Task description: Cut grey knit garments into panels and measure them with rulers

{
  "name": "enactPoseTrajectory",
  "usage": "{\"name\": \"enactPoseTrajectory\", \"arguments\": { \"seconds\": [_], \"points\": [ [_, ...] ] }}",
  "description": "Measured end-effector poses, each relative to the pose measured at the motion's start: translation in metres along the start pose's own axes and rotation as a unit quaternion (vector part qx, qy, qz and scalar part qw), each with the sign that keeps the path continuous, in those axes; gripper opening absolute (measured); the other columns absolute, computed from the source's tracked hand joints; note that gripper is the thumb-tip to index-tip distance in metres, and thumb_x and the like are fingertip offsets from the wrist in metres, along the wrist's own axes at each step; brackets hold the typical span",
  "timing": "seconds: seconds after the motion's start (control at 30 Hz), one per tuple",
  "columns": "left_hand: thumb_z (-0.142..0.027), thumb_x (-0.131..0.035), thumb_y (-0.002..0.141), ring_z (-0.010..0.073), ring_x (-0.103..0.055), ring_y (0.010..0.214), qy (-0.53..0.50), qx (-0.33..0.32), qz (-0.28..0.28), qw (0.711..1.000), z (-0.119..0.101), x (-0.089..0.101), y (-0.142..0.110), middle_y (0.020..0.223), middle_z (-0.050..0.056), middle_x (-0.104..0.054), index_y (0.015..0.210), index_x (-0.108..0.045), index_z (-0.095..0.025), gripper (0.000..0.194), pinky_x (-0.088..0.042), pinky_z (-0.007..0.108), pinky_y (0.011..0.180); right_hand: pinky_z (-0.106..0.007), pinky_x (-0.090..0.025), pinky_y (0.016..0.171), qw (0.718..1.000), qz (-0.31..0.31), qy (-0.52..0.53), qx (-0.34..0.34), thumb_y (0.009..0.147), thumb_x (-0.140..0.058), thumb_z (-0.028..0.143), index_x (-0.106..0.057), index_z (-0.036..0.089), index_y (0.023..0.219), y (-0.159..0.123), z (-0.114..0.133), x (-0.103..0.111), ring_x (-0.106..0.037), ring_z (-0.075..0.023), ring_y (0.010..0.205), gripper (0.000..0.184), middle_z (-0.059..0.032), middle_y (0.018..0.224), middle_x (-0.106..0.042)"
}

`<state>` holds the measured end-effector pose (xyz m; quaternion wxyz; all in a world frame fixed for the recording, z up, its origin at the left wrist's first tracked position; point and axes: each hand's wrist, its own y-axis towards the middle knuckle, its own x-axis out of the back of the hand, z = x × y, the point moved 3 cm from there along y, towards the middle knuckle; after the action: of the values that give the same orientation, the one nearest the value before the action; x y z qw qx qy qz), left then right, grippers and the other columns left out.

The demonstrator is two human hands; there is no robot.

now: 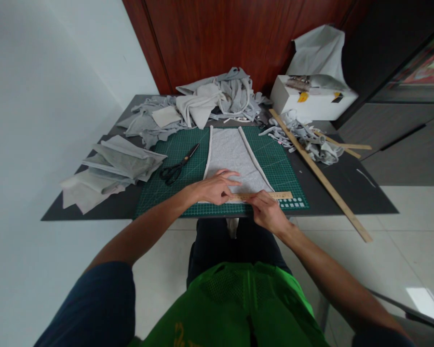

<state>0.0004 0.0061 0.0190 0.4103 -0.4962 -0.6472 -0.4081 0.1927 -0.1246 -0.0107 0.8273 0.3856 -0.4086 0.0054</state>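
A light grey fabric panel (228, 150) with pale bound side edges lies flat on the green cutting mat (181, 144). Across its near end runs a short wooden ruler (282, 195). My left hand (219, 187) rests on the fabric and the ruler's left part, fingers stretched out and apart. Over the ruler's middle, my right hand (267, 212) is closed in a pinch by the panel's near edge; what sits between its fingertips is too small to make out. Black-handled scissors (179, 166) lie on the mat left of the panel, blades partly apart.
Grey fabric pieces (119, 161) are stacked at the left, with a heap of cloth (217, 99) at the back. A long wooden strip (318, 171) crosses the right side beside scraps (318, 142), overhanging the table's front edge. A white box (307, 103) stands back right.
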Motion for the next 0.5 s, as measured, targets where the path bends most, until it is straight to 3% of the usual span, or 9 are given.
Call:
{"name": "enactPoseTrajectory", "arguments": {
  "seconds": [0.2, 0.33, 0.4, 0.5],
  "points": [
    [-0.014, -0.065, 0.086, 0.0297, -0.053, 0.130, -0.034, -0.013, -0.014, 0.999, 0.000, -0.005, 0.003, 0.116, 0.006, -0.079, 0.070, -0.078, -0.023, 0.023, -0.042, 0.048, 0.111, -0.041, -0.058, 0.078, 1.000, 0.006, 0.000, 0.000, 0.081, -0.053, -0.011, -0.068, 0.021, 0.103, 0.002, 0.001, -0.003, -0.064, -0.0259, 0.090, 0.042, -0.0081, 0.093, -0.070],
    [-0.011, -0.060, 0.089, 0.0245, -0.058, 0.112, -0.060, -0.023, 0.009, 0.998, -0.002, -0.006, 0.010, 0.093, 0.005, -0.074, 0.075, -0.071, -0.023, 0.022, -0.044, 0.041, 0.107, -0.042, -0.058, 0.078, 1.000, 0.016, -0.003, -0.005, 0.081, -0.054, -0.010, -0.069, 0.022, 0.102, 0.000, 0.000, -0.002, -0.064, -0.0265, 0.090, 0.041, -0.0081, 0.094, -0.071],
    [-0.010, -0.058, 0.089, 0.0247, -0.057, 0.116, -0.053, -0.003, 0.028, 0.998, -0.005, -0.005, 0.013, 0.097, 0.005, -0.073, 0.081, -0.070, -0.023, 0.019, -0.043, 0.040, 0.108, -0.042, -0.058, 0.078, 1.000, 0.014, -0.003, -0.003, 0.081, -0.054, -0.010, -0.070, 0.022, 0.104, 0.000, 0.000, -0.002, -0.064, -0.0267, 0.090, 0.042, -0.0084, 0.095, -0.071],
    [-0.010, -0.059, 0.088, 0.0268, -0.051, 0.128, -0.027, 0.037, 0.062, 0.997, -0.010, -0.004, 0.015, 0.124, 0.006, -0.070, 0.103, -0.074, -0.025, 0.026, -0.040, 0.044, 0.109, -0.043, -0.059, 0.082, 1.000, 0.004, 0.013, 0.002, 0.081, -0.053, -0.011, -0.071, 0.023, 0.111, 0.000, 0.002, -0.003, -0.065, -0.0268, 0.094, 0.048, -0.0085, 0.103, -0.074]
  ]
}}
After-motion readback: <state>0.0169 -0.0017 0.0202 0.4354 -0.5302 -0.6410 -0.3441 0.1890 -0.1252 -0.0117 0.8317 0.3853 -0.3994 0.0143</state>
